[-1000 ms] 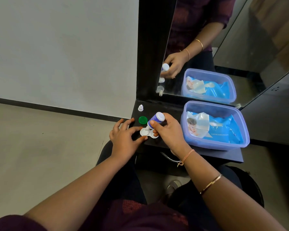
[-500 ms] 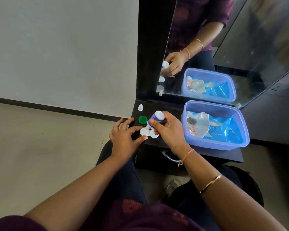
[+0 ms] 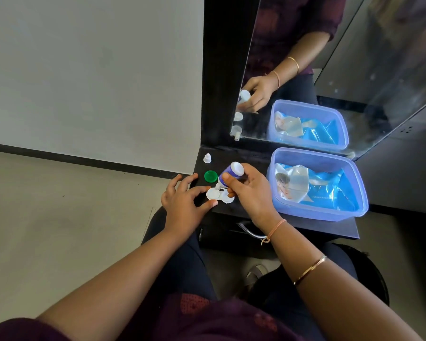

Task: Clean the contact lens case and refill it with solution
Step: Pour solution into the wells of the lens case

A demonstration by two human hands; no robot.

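A white contact lens case with two round wells lies on the black shelf. My right hand holds a small blue-and-white solution bottle upside down, its nozzle pointing into the case's left well. My left hand rests at the case's left edge, thumb and forefinger touching its rim. A green lens-case cap lies just behind the case. A small white bottle cap stands further back. The case's right well is partly hidden by my right fingers.
A blue plastic tub with a blue wipes packet fills the shelf's right side. A mirror stands behind and reflects the tub and my hand. A metal drawer handle sits below the shelf edge.
Barely any. The bottle stays tipped over the case, shifted very slightly; both hands keep their places.
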